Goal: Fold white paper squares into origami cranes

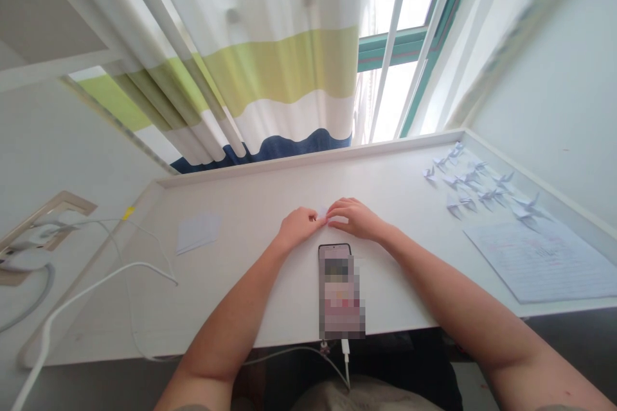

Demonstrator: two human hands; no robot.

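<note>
Over the middle of the white desk (260, 186), my left hand (299, 228) and my right hand (355, 218) meet fingertip to fingertip. A small piece of white paper (322, 211) is pinched between them, mostly covered by the fingers; its folds are too faint to make out. My left thumb and forefinger close on its left side, and the right fingers press on its right side. Just below the hands lies a phone (335, 295) with a lit, blurred screen and a white charging cable (346, 350) plugged into its lower end.
Several folded white paper cranes (475, 183) stand at the desk's back right, behind a sheet of handwritten paper (544, 260). Square white paper sheets (197, 233) lie at the left. White cables run from a wall socket (45, 234). A raised rim (308, 157) borders the back.
</note>
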